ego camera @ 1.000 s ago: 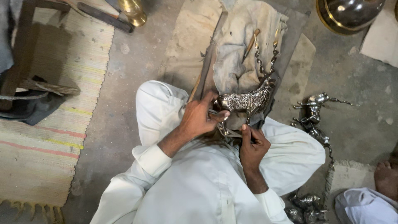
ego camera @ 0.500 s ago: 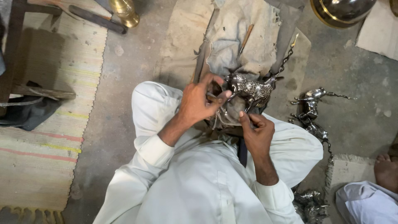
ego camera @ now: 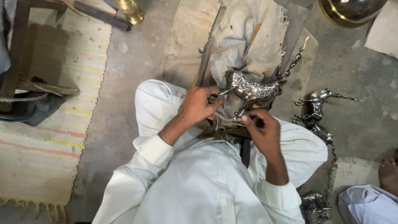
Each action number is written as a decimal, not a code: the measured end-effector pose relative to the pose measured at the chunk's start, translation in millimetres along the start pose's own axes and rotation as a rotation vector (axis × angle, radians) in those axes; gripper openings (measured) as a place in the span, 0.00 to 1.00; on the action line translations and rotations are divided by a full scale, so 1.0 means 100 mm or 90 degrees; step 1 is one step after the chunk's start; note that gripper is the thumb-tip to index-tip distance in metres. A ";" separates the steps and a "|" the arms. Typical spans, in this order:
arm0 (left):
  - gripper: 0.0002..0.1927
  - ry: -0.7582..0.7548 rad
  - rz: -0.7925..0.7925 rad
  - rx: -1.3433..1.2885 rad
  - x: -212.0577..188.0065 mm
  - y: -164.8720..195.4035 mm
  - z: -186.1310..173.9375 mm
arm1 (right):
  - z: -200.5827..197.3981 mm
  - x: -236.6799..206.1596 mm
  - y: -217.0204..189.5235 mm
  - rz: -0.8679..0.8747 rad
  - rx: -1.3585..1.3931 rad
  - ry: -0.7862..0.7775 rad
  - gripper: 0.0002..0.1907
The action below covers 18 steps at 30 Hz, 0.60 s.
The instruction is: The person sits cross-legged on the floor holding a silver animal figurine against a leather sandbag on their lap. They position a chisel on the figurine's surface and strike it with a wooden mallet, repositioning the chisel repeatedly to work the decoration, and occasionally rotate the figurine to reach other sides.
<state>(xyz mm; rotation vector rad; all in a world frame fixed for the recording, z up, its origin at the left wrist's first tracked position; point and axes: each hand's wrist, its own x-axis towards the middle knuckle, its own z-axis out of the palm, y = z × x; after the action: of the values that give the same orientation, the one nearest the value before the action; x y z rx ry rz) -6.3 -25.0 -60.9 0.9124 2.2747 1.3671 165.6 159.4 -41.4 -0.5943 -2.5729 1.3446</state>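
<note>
1. Nearest to us, white sleeves and lap [ego camera: 199,186] fill the lower middle of the view; we sit cross-legged on the floor.
2. Our right hand [ego camera: 262,129] is curled closed just below the figurine [ego camera: 251,90], fingertips at its hind leg; whether it pinches a small tool we cannot tell.
3. Our left hand [ego camera: 200,104] is closed on the figurine's front leg, at its left end.
4. The figurine, a silver animal with engraved flanks, lies level between and just above both hands, over a worn cloth [ego camera: 244,37].
5. A thin tool [ego camera: 251,40] lies on the cloth, beyond the figurine.
6. To the right, a second silver figurine [ego camera: 316,112] lies on the concrete, apart from our hands.
7. A striped rug [ego camera: 49,124] lies at left; a brass vessel [ego camera: 130,10] stands at the top.
</note>
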 end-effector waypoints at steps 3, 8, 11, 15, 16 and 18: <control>0.14 -0.006 -0.014 -0.005 0.01 -0.02 -0.03 | -0.22 -0.15 0.17 0.109 -0.124 -0.079 0.15; 0.14 -0.036 -0.036 -0.043 0.07 -0.05 -0.05 | -0.36 -0.30 0.58 0.099 0.145 -0.060 0.14; 0.14 -0.039 -0.050 -0.064 0.06 -0.05 -0.01 | -0.27 -0.25 0.60 0.110 0.286 0.089 0.17; 0.11 -0.016 -0.086 -0.182 0.00 -0.05 0.09 | 0.15 -0.19 0.17 0.070 0.305 0.134 0.17; 0.12 -0.007 -0.092 -0.172 -0.01 -0.05 0.12 | 0.29 -0.21 0.03 0.037 0.192 0.125 0.12; 0.11 0.018 -0.081 -0.151 -0.03 -0.06 0.16 | 0.48 -0.22 -0.22 -0.085 -0.021 0.142 0.07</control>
<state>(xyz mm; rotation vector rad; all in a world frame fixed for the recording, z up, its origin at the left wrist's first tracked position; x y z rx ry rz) 3.3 -18.4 -74.5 0.6636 2.0939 1.5582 163.5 103.2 -50.1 -0.5328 -2.4122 1.1283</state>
